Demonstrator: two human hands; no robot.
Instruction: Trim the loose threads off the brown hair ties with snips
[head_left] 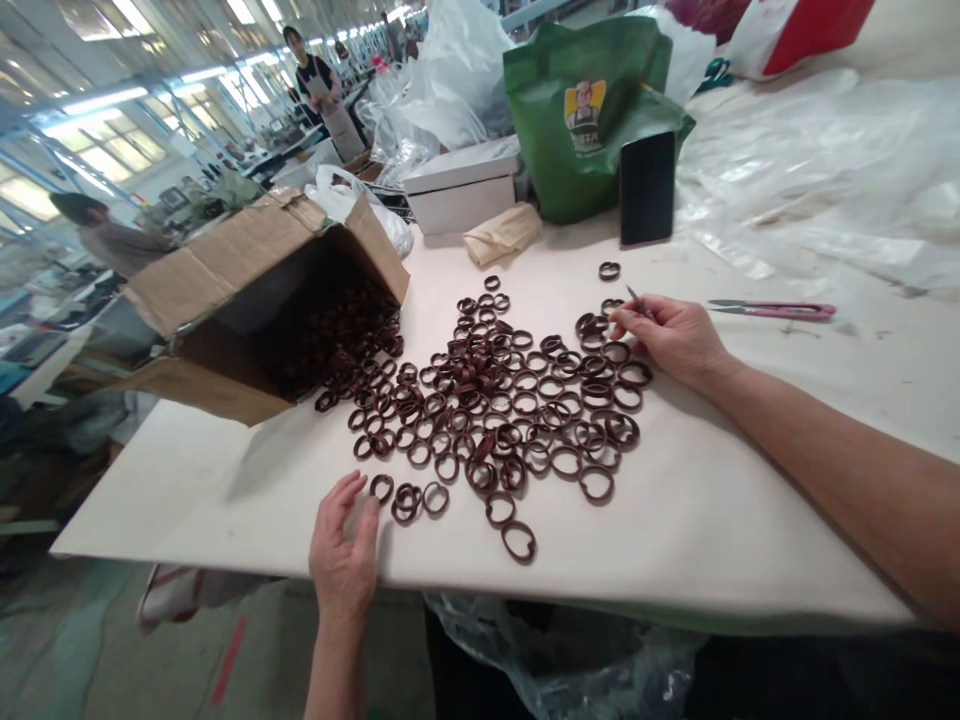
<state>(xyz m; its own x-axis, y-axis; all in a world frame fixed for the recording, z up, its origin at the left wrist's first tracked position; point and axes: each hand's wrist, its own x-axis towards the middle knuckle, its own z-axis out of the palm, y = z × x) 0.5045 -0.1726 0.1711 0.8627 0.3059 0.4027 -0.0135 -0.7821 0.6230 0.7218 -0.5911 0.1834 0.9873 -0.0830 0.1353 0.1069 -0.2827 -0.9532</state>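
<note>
Several dark brown loops (510, 400) lie spread over the white table (712, 500). My left hand (343, 545) rests at the table's near edge, fingers loosely curved and apart, holding nothing; its fingertips are beside a loop (382, 487). My right hand (671, 335) lies at the right side of the pile, fingers pinched on a small thin metal tool (636, 300) that sticks up from them. A cardboard box (255, 290) lies tipped on its side at the left, with more loops spilling out of it.
Pink-handled snips (780, 309) lie right of my right hand. A black phone (647, 187) leans on a green bag (592, 110). A white box (461, 187), a beige cloth (502, 233) and clear plastic sheeting (817, 170) fill the back. Other people stand far left.
</note>
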